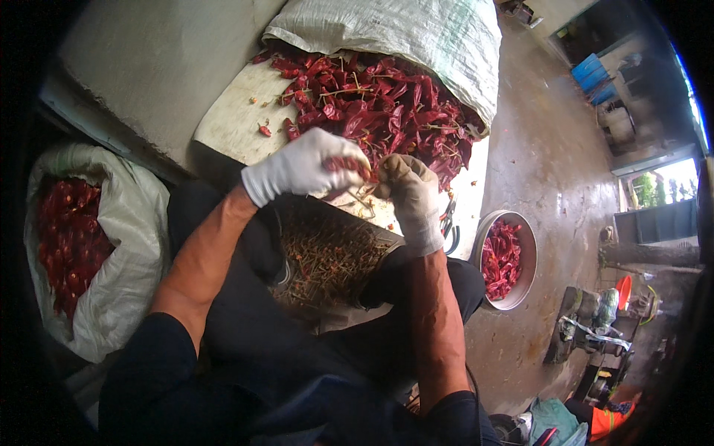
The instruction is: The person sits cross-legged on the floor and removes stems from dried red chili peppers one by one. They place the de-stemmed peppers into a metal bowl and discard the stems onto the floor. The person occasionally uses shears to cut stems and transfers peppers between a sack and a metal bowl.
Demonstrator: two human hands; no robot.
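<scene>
A white glove covers my left hand (312,164), which is closed around dried red chili peppers (343,165) above the front edge of a pale board (234,120). Close to its right, my right hand (406,184), in a brownish stained glove, has its fingers bent together by the peppers' end; whether it pinches a stem is hidden. Behind both hands, a heap of dried red chilies (379,106) spills from a white woven sack (390,25). Scissors with dark handles (449,226) lie on the board beside my right wrist.
Below the board, between my legs, is a pile of stems (329,262). An open woven sack (136,223) of red chilies stands at the left. A round tub (527,262) of chilies sits on the wet-looking floor (546,167) at the right, with a cart-like machine (594,329) farther off.
</scene>
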